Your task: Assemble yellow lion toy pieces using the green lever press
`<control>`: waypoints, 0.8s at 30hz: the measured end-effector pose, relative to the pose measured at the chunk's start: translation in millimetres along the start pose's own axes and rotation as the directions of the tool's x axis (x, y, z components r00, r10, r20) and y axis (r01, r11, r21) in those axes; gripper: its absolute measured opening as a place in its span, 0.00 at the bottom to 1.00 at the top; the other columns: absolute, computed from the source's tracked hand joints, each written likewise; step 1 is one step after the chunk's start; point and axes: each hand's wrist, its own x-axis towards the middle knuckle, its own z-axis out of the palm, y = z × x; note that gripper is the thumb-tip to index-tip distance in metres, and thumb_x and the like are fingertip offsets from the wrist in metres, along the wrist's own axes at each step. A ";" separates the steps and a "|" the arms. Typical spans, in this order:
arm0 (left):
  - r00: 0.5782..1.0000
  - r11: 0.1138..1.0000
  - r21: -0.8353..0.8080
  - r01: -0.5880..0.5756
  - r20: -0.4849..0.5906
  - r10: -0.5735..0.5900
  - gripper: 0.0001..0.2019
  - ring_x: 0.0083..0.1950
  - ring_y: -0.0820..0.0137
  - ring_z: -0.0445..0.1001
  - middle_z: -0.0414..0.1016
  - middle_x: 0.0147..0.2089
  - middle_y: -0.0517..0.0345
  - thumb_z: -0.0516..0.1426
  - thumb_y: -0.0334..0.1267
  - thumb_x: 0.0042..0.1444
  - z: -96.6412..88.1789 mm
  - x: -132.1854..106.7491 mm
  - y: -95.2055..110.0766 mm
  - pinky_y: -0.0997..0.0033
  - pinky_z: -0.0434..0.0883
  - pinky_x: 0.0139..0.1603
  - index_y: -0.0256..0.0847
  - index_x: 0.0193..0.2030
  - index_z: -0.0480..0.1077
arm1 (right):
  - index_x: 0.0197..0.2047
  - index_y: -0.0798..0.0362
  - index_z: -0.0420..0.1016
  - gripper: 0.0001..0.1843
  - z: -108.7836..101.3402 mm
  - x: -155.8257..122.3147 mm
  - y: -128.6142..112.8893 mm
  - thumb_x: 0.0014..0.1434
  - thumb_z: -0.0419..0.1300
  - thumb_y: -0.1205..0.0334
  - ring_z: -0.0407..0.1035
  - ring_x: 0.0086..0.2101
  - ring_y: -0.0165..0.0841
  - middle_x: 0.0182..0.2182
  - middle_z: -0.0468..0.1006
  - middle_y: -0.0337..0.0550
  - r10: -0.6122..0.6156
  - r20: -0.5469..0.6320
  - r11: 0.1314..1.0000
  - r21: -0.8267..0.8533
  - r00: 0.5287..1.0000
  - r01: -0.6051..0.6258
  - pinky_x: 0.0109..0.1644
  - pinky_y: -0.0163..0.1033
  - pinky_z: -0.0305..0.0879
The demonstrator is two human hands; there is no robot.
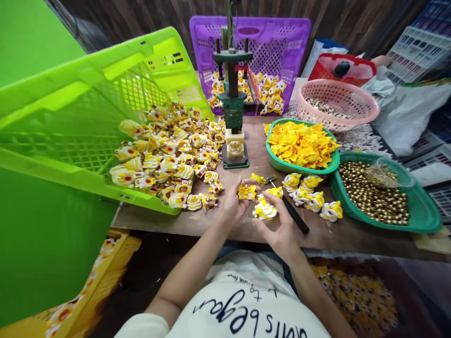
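My left hand point(233, 203) holds a small yellow plastic half-shell point(247, 192), its hollow side up, on its fingers. My right hand point(280, 225) is just to the right, thumb and forefinger apart around yellow-and-white animal-shaped pieces point(264, 210) on the table; I cannot tell whether the fingertips touch them. Behind the right fingers, another yellow piece point(275, 191) is partly hidden. A black-handled tool point(296, 215) lies beside that hand, its front end partly covered. Beyond the hands stands a green hand press point(234, 110) with a cream block point(235, 143) under its ram.
On the left, a tipped lime-green crate point(105, 70) spills striped figures point(176, 159). A purple crate point(250, 35) stands behind the press. To the right are a green basin point(282, 166) of yellow shells, a basin point(423, 218) of gold bells and a pink basket point(338, 122).
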 end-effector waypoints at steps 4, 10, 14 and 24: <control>0.996 0.980 0.177 -0.089 0.007 0.089 0.20 0.35 0.67 0.77 0.79 0.36 0.53 0.55 0.54 0.60 4.1 -2.2 -8.2 0.72 0.72 0.35 0.37 0.40 0.75 | 0.60 0.50 0.68 0.28 3.1 0.5 0.8 0.55 0.64 0.64 0.69 0.53 0.40 0.50 0.69 0.50 -0.110 -0.006 0.951 -0.291 0.994 0.104 0.60 0.48 0.69; 0.979 0.914 0.353 -0.203 0.097 0.180 0.19 0.47 0.62 0.76 0.78 0.41 0.53 0.54 0.53 0.61 1.9 -1.6 -17.8 0.68 0.72 0.47 0.39 0.39 0.76 | 0.61 0.51 0.66 0.29 7.7 -1.2 11.1 0.56 0.64 0.65 0.69 0.52 0.40 0.49 0.67 0.50 -0.143 -0.037 0.918 -0.379 0.989 0.119 0.59 0.47 0.69; 0.980 0.904 0.380 -0.199 0.105 0.171 0.18 0.47 0.62 0.75 0.77 0.38 0.53 0.55 0.53 0.61 2.8 -1.2 -14.8 0.67 0.71 0.49 0.39 0.39 0.76 | 0.61 0.50 0.65 0.28 5.5 -1.7 12.5 0.57 0.63 0.65 0.69 0.51 0.41 0.49 0.67 0.50 -0.169 -0.015 0.895 -0.421 0.985 0.147 0.58 0.47 0.71; 0.990 0.972 0.236 -0.009 0.140 -0.025 0.19 0.39 0.67 0.76 0.77 0.41 0.57 0.60 0.56 0.56 7.4 -12.5 -8.8 0.74 0.71 0.34 0.43 0.43 0.70 | 0.64 0.50 0.62 0.32 20.8 -9.8 19.1 0.57 0.62 0.66 0.70 0.50 0.43 0.47 0.67 0.51 -0.278 -0.083 0.846 -0.493 0.957 0.203 0.55 0.49 0.73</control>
